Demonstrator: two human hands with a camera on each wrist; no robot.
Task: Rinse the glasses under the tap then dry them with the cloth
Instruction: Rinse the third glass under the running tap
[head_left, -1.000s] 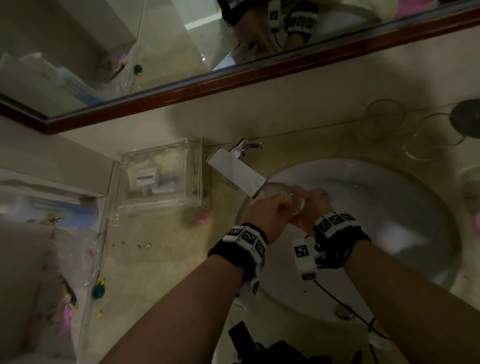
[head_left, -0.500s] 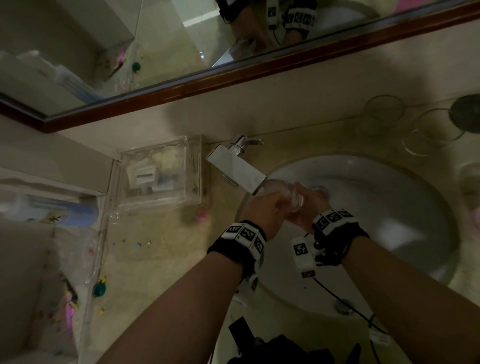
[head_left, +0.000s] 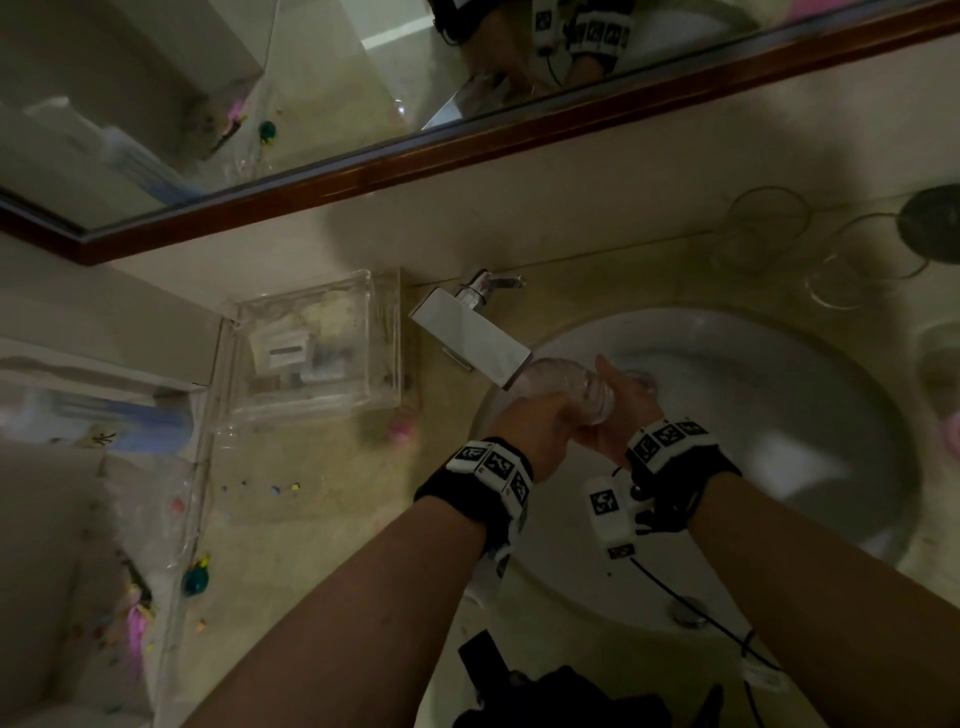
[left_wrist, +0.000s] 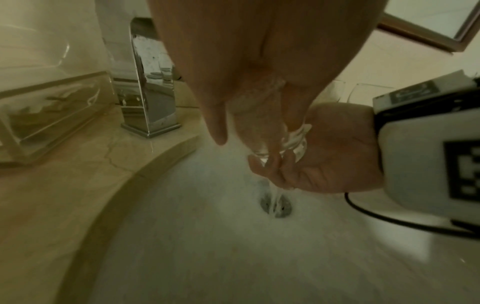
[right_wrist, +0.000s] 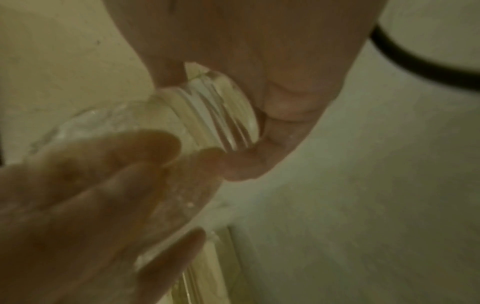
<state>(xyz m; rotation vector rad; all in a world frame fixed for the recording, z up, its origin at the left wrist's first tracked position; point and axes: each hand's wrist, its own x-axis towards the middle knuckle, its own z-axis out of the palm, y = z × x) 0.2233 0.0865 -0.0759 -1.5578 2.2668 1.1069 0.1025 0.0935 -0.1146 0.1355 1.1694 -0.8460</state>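
A clear glass lies tilted just under the spout of the chrome tap, over the white sink. My left hand grips its mouth end; in the left wrist view the fingers reach into the glass and the thumb stays outside. My right hand curls round the thick ribbed base. Water runs off the glass into the drain. The left fingers show through the glass wall. No cloth is in view.
Two more clear glasses stand on the counter behind the sink, and another at the right edge. A dark round object sits beside them. A clear plastic box stands left of the tap. A mirror hangs above.
Both hands stay at the spout holding the glass. The glass has shifted only slightly between them.
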